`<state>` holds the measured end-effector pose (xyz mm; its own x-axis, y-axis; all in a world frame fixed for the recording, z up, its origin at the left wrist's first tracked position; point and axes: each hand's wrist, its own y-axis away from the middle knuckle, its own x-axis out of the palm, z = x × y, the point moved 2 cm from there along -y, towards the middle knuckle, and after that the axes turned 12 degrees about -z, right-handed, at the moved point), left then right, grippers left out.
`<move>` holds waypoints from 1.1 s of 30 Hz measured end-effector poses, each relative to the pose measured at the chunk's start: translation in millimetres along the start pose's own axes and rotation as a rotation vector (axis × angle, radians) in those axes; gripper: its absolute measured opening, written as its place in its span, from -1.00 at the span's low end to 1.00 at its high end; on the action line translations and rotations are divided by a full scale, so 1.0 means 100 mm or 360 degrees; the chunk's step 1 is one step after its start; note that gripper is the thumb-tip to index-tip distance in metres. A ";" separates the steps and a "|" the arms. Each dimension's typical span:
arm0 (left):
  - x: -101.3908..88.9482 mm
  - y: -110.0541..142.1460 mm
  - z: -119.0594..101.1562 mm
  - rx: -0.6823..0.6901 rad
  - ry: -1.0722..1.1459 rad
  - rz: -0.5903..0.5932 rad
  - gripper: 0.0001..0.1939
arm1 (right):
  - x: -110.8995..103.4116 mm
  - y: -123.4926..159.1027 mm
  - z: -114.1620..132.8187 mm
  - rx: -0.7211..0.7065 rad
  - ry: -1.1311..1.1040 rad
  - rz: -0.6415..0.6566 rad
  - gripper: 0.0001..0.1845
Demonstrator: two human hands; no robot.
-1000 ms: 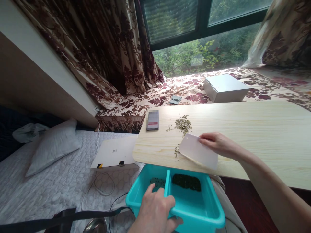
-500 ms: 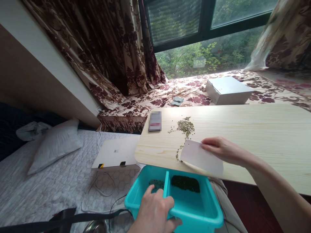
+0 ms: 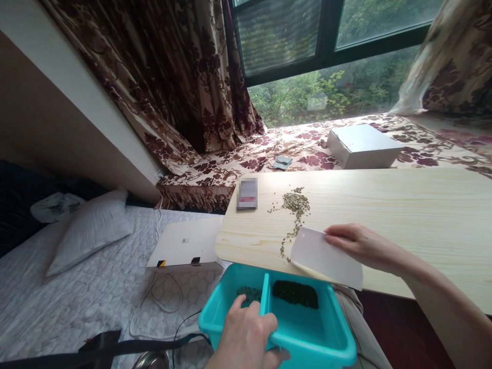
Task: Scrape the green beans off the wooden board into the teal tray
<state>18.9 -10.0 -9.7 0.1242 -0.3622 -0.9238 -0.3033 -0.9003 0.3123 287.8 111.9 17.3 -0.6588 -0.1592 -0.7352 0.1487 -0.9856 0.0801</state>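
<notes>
My right hand (image 3: 355, 243) pinches a thin white plastic sheet (image 3: 325, 256) by its upper edge, holding it over the front of the wooden table (image 3: 415, 215). Just left of the sheet lies a scattered patch of small greenish-brown beans (image 3: 295, 204), trailing down toward the table's near edge. Below that edge is a turquoise two-compartment bin (image 3: 340, 323). My left hand (image 3: 246, 333) grips the bin's near rim around the divider. A few beans (image 3: 249, 294) lie in the left compartment; a dark green heap (image 3: 295, 293) lies in the right one.
A grey packet (image 3: 247, 193) lies on the table's left end. Beyond the table, a white box (image 3: 365, 145) and a folded grey-green cloth (image 3: 282, 162) rest on the sill. On the bed are a flat white box (image 3: 186, 241), cables and a pillow (image 3: 90, 230).
The white sheet and my right hand have moved slightly right and down, away from the beans. My left hand keeps its grip on the bin. The view has shifted a little.
</notes>
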 end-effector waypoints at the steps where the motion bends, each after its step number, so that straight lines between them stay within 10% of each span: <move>1: 0.00 0.00 0.00 0.0001 0.0002 -0.0003 -0.71 | 0.00 0.01 -0.01 0.0003 -0.0003 0.0008 -0.46; 33: -0.05 0.02 0.01 -0.0010 -0.0019 -0.0008 -0.66 | 0.03 0.00 0.10 0.0011 0.0021 0.0050 -0.46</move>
<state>16.6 -10.1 -4.5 0.1141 -0.3547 -0.9280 -0.2968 -0.9036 0.3089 278.3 110.6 21.7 -0.6443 -0.1892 -0.7410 0.1639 -0.9806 0.1078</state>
